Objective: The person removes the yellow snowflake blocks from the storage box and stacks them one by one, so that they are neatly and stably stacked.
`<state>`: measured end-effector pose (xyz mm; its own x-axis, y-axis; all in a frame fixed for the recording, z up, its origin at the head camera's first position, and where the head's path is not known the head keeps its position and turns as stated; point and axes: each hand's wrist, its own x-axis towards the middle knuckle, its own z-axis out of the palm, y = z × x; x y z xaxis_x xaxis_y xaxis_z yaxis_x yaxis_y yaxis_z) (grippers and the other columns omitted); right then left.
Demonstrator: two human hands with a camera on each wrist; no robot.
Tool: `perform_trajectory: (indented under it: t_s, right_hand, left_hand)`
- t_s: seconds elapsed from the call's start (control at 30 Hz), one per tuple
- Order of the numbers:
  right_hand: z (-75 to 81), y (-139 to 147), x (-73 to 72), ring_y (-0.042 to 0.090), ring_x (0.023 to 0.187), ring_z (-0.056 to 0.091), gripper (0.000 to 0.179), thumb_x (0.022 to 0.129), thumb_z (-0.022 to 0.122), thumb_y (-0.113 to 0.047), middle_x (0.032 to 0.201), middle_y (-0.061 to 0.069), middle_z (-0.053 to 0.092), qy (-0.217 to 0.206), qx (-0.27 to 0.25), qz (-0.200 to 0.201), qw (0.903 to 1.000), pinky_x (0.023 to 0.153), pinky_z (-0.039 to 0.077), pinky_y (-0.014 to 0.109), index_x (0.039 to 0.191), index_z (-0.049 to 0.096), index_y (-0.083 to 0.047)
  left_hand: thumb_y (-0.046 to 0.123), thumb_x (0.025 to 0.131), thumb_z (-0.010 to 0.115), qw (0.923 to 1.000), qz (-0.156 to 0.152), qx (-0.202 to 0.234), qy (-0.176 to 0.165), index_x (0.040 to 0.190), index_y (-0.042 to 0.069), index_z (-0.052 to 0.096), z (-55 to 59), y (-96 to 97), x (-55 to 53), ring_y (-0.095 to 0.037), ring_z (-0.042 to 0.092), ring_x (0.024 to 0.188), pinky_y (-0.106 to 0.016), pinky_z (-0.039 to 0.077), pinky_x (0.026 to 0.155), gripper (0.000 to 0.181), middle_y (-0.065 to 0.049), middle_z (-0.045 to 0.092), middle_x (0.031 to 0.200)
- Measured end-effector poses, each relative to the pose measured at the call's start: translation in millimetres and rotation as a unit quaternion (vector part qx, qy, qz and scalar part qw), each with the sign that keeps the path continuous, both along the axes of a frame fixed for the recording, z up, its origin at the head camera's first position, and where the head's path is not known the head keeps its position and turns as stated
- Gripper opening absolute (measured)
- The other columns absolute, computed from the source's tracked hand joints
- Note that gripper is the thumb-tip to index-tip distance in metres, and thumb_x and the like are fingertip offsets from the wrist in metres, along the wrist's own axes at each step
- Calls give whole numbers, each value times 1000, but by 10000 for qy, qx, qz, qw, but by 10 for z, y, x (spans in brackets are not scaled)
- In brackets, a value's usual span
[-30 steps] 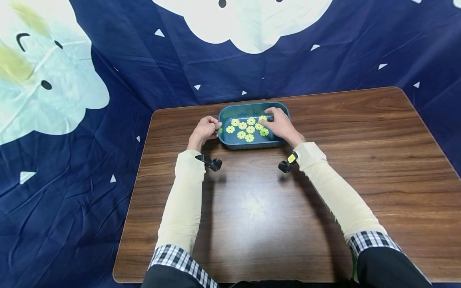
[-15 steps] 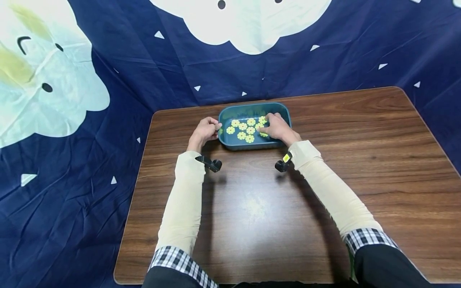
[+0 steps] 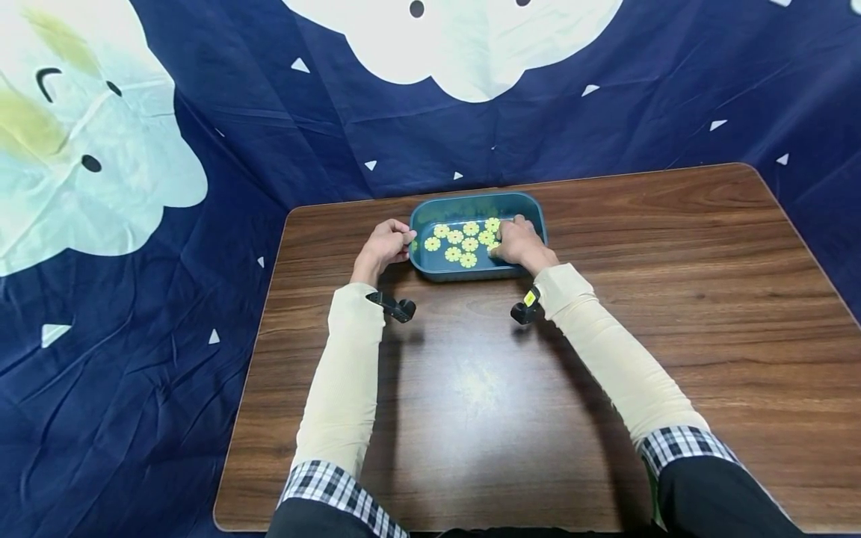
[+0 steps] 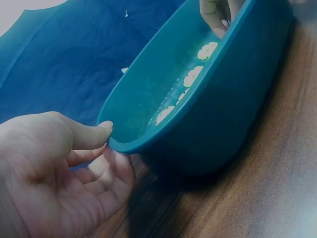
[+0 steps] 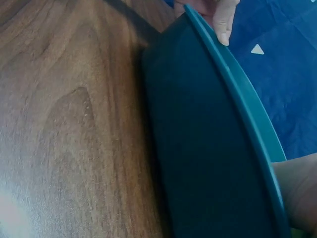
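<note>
A dark teal oblong tub point(image 3: 464, 274) stands near the table's back edge, holding several yellow flower-shaped pieces point(image 3: 468, 244). At its left end my left hand point(image 3: 383, 250) pinches the rim; the left wrist view shows the thumb point(image 4: 94, 136) over the rim and fingers beneath. My right hand point(image 3: 525, 245) reaches down into the tub's right end, thumb and fingers low among the flowers. Whether it grips one is hidden. The tub's outer wall point(image 5: 213, 124) blocks the right fingers in the right wrist view, leaving only part of the hand point(image 5: 299, 191) visible.
Underneath is a brown wood-grain table point(image 3: 673, 299) with rounded corners. A dark blue cloth point(image 3: 572, 127) with white clouds and triangles hangs behind and to the left. Small black cameras point(image 3: 398, 308) are strapped to both wrists.
My right hand has lowered into the tub from above the flowers, its fingers drawing together and covering the right-hand flowers. My left hand keeps its place on the rim.
</note>
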<state>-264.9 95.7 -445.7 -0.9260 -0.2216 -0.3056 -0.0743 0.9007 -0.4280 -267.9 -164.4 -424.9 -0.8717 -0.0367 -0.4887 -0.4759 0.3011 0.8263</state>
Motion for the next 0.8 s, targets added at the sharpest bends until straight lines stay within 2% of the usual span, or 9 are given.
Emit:
perform_trajectory:
  t_s: [0.2, 0.37, 0.53, 0.63, 0.8]
  right_hand:
    - [-4, -32, -1, 34, 110, 41, 24, 89, 68, -27, 122, 18, 41, -16, 256, -34, 9997, 94, 41, 48, 96, 56, -7]
    - [-9, -39, 1, 33, 108, 44, 22, 89, 68, -26, 116, 16, 45, 149, 219, -61, 9996, 91, 42, 47, 94, 55, -8]
    - [-15, -31, 2, 28, 92, 47, 11, 91, 59, -17, 98, 10, 48, 508, -205, -139, 9984, 81, 44, 42, 84, 57, -9]
    - [-26, -26, -8, 27, 83, 47, 16, 91, 57, -13, 87, 10, 49, 722, -564, -173, 9956, 75, 42, 38, 76, 56, -7]
    - [-19, -15, -17, 24, 84, 52, 13, 92, 61, -15, 89, 7, 57, 808, -1194, -346, 9889, 78, 46, 37, 82, 61, -7]
  left_hand:
    - [13, 96, 57, 10000, 16, -26, 14, 97, 11, 47, 2, 4, 5, -14, 48, 70, -23, 48, 61, 10, -5, 48, 87]
    - [13, 96, 57, 10000, 19, -56, 41, 97, 11, 47, 1, 9, 10, -13, 48, 68, -21, 47, 59, 10, -5, 47, 86]
    - [13, 96, 57, 10000, 15, -38, 52, 97, 10, 46, -1, 10, 12, -13, 47, 68, -22, 48, 60, 11, -6, 48, 87]
    - [13, 96, 56, 10000, 6, -59, 51, 97, 11, 47, 4, 9, 17, -14, 47, 70, -23, 48, 62, 10, -5, 48, 88]
    - [14, 96, 57, 10000, -5, -74, 34, 97, 11, 47, 9, 7, 24, -14, 48, 72, -22, 48, 61, 10, -6, 49, 90]
